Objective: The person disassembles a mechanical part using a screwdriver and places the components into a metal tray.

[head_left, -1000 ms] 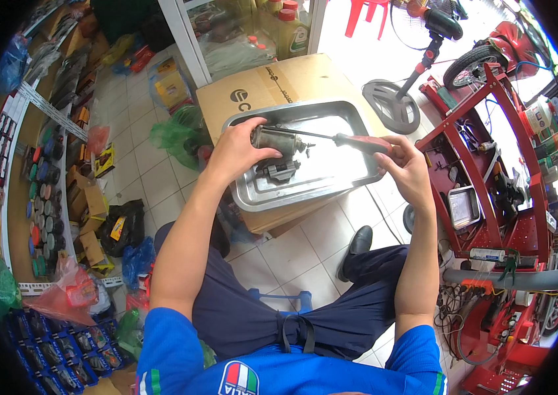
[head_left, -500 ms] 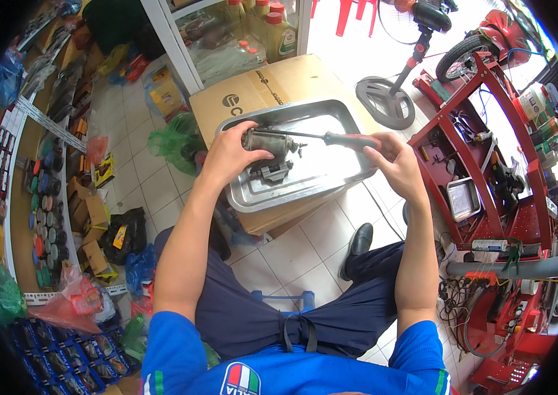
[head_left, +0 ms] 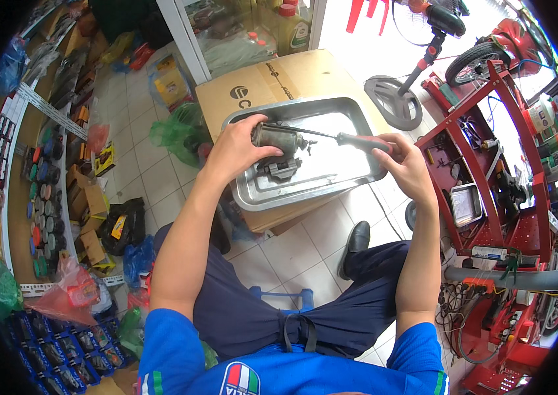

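My left hand (head_left: pixel 236 150) is wrapped round a cylindrical metal motor (head_left: pixel 279 141), which looks like a small starter motor lying on its side. In my right hand (head_left: pixel 405 166) is a screwdriver (head_left: pixel 358 141), gripped at the end of its dark and red handle. Its shaft runs leftward along the far side of the motor; the tip is hard to make out near my left fingers. Both are over a shallow metal tray (head_left: pixel 292 201). A dark grey metal piece (head_left: pixel 283 170) lies in the tray just nearer to me than the motor.
Under the tray is a cardboard box (head_left: pixel 220 97). A glass cabinet (head_left: pixel 226 39) stands behind it. On the right are a red tool rack (head_left: pixel 483 178) and a fan's round base (head_left: pixel 392 102). Shelves of parts line the left; a black bag (head_left: pixel 123 227) lies on the floor.
The whole view has shifted slightly, so the tray and box appear a little further right. Both hands keep their grips, with the screwdriver still along the motor.
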Tool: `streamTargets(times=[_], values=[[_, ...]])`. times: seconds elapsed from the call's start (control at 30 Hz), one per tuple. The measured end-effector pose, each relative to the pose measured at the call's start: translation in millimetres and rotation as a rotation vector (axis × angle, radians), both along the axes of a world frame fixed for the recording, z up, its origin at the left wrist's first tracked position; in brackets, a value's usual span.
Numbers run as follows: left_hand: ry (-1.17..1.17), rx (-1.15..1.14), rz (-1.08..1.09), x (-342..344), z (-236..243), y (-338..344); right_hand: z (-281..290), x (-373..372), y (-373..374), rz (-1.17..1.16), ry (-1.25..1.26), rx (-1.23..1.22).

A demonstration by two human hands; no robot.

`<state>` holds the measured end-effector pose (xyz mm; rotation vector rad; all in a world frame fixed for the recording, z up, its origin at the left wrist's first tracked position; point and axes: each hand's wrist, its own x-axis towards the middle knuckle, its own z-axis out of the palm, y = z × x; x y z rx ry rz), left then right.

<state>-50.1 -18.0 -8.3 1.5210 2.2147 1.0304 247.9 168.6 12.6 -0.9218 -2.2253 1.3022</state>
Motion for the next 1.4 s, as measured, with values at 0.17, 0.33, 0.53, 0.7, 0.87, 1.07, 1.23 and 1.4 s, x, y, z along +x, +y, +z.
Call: streamTargets(times=[0.17, 0.33, 0.53, 0.7, 0.87, 1.07, 1.23, 1.4], values=[[0.035, 0.031, -0.011, -6, -4, 1, -3, -6, 1, -0.015, 0.031, 0.109], [-0.015, 0.002, 0.000, -10, 6, 0, -3, 1, 14, -0.108, 0.246, -0.036], [-0.145, -0.056, -0.035, -24, 12, -5, -10, 16, 29, -0.198, 0.207, 0.021], [-0.039, -0.073, -0.234, -23, 6, -7, -15, 8, 22, -0.174, 0.074, 0.104], [0.020, -0.085, -0.171, -18, 3, -6, -8, -4, 10, -0.163, -0.018, 0.129], [0.061, -0.073, -0.120, -11, 3, -5, -7, -6, 2, -0.143, -0.098, 0.229], [0.128, 0.011, -0.142, -14, 1, -8, -9, -10, -3, -0.082, -0.142, 0.524], [-0.138, -0.022, -0.155, -13, 14, -10, -8, -12, -5, -0.080, -0.237, 0.543]])
